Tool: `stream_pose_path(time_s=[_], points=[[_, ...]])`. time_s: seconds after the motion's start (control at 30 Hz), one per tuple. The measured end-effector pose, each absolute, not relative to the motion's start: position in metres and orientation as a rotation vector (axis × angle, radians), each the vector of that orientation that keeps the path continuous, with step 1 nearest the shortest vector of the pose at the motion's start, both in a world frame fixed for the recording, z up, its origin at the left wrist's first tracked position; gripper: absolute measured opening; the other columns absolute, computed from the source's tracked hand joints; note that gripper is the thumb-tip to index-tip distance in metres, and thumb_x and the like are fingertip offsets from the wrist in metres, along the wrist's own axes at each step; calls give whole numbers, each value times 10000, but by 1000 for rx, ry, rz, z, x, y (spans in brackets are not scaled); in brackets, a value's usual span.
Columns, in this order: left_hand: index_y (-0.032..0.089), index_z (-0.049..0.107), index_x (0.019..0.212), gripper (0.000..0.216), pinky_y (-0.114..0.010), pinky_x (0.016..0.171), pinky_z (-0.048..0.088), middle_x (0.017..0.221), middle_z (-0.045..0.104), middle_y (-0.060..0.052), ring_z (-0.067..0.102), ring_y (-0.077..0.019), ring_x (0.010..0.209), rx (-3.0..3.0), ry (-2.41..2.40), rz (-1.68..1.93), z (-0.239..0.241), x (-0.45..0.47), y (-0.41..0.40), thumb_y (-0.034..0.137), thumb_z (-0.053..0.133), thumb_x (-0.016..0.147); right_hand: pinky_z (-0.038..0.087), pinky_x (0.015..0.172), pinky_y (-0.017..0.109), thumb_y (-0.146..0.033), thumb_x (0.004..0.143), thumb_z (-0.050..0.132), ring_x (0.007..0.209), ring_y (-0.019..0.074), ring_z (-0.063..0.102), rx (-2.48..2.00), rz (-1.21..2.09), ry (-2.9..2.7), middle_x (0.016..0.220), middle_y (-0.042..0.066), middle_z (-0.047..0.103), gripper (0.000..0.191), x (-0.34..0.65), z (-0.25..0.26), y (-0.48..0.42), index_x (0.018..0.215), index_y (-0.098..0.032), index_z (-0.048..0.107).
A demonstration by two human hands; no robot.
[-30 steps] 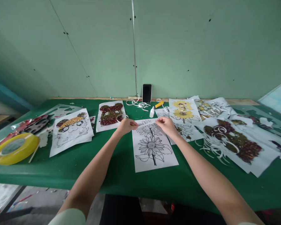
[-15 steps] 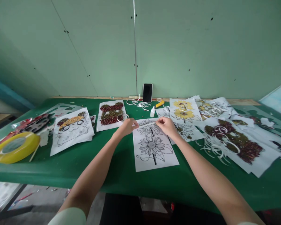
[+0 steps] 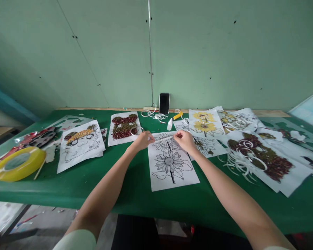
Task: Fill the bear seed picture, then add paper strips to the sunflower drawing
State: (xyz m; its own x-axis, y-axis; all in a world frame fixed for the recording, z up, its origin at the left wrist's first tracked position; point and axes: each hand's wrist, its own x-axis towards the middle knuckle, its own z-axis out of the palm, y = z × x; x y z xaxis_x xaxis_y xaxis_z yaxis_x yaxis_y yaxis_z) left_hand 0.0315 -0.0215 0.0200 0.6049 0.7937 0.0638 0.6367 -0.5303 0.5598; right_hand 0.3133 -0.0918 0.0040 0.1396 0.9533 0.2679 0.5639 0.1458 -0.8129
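Note:
A narrow white strip [image 3: 163,139] runs between my two hands, across the upper flower of a sunflower drawing [image 3: 169,170]. My left hand [image 3: 144,139] pinches its left part near the paper's top left, and a white loop [image 3: 136,131] curls out behind those fingers. The strip's right end is between the fingertips of my right hand [image 3: 184,140], over the sheet's upper right. Whether the strip touches the paper, I cannot tell. The drawing is black outline on white and lies flat on the green table cover [image 3: 135,194].
A small white bottle [image 3: 169,124], a yellow-handled tool [image 3: 177,115] and an upright phone [image 3: 164,103] stand or lie behind the drawing. Seed-covered pictures [image 3: 123,128] flank it. Curled white strips [image 3: 241,163] lie at right, a yellow tape roll [image 3: 33,158] at left.
Both hands stay almost exactly where they were, with the white strip between them. The view has shifted very slightly.

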Motion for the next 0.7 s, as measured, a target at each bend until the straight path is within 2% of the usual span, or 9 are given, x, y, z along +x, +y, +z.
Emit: stream_pose_path(time_s=[0.2,0.37,0.7], points=[[175,857,906,201,-308,768,570,1090,765,-131,701,-216,844,2302,1160,431,21,34,-23,278,687,935,500,690,346,-387,874,677,716,238,685,-1545,547,-1552,755,53,746,186,314,2,-91,762,-238,676],[171,844,856,163,-300,758,579,1006,798,-119,724,-223,827,2271,1125,449,23,35,-25,240,700,891,507,684,344,-366,859,687,703,236,676,-1560,530,-1560,745,50,746,164,315,-1,-90,750,-244,668],[166,830,873,167,-299,723,558,938,809,-117,733,-237,831,2239,1141,419,26,35,-26,272,702,886,500,705,353,-336,858,702,705,243,688,-1615,524,-1572,737,43,741,166,314,-3,-88,728,-244,657]])
